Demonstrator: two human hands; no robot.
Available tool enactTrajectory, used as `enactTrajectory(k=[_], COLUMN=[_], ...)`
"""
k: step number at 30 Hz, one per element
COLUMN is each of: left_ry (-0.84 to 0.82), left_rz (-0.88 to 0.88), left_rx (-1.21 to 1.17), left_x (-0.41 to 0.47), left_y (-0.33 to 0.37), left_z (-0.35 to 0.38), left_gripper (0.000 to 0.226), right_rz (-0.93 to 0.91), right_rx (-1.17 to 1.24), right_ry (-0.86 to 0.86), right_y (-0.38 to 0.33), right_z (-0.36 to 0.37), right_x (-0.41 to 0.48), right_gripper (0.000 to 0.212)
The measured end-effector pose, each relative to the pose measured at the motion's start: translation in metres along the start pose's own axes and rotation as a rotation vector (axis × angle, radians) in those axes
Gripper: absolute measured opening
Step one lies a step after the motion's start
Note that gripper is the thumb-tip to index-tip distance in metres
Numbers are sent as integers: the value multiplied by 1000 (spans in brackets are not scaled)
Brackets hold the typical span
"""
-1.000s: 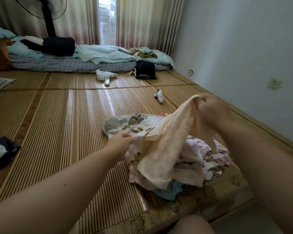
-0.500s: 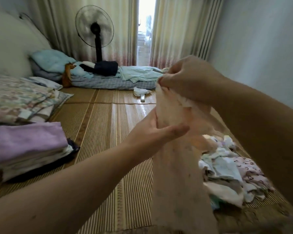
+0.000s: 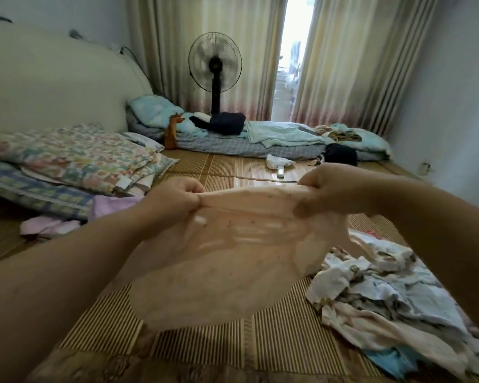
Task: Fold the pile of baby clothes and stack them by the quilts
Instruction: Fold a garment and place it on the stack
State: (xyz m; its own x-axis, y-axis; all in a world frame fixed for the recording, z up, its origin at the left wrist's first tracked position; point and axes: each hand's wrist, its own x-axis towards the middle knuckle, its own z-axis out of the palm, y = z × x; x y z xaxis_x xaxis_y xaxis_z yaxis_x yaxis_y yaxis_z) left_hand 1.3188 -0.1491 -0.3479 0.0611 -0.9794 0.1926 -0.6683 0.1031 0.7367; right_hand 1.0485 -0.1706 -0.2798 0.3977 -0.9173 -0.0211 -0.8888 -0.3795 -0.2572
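Peach garment [image 3: 219, 261] w/ specks; floral quilts [image 3: 75, 156]; striped mat [image 3: 274, 341].

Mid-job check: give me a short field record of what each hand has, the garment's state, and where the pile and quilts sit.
left hand: grips the peach garment at the left end of its top edge
right hand: grips the same edge at the right end
garment state: stretched between both hands, raised, not yet folded
unfolded pile: on the mat at the right, under the right arm
quilts: stacked at the left, a lilac cloth at their near edge
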Motion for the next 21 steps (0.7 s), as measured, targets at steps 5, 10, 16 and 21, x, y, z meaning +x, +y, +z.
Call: enactTrajectory(k=[5,10,16,21], left_ry=[-47,-124,26,-36], left_rz=[158,386,2,-92], left_rx=[-104,-85,-469,-691], left_x=[-21,-40,-23,-11], left_y=[1,33,32,31], left_z=[12,40,47,33], left_gripper=[41,73,13,11], right_rz=[27,7,75,131], right_rx=[696,1157,1132,913], right_ry=[-37,-157,167,-192], right_y=[-25,-51,-19,-5], right_z=[13,23,71,154], right_x=[5,10,-11,-43], right_gripper=[12,15,56,46])
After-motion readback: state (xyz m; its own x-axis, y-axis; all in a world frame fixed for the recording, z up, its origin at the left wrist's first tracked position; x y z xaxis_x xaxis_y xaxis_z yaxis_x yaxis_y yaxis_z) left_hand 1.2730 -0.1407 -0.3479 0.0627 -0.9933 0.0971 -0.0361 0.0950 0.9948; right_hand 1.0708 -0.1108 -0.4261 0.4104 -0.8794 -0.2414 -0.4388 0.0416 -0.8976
